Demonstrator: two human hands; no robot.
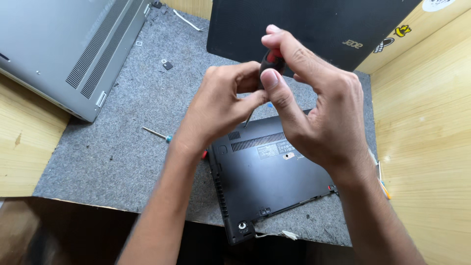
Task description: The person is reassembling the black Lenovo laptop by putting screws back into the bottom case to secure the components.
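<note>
- Here, both hands meet above a black laptop (pixel 274 172) that lies underside up on a grey felt mat (pixel 122 147).
- The right hand (pixel 319 113) has its grip closed on the red-and-black handle of a screwdriver (pixel 271 63), thumb and fingers pinching it near the top.
- The left hand (pixel 221 105) has its grip closed lower on the same handle, fingers curled around it.
- The thin shaft points down, its tip at the laptop's far left corner, by the vent slots.
- A small teal-handled screwdriver (pixel 156 133) lies on the mat to the left.
- A silver laptop (pixel 68 49) rests upside down at far left; another black laptop lid (pixel 314 24) leans behind.
- The wooden tabletop (pixel 422 122) shows around the mat.
</note>
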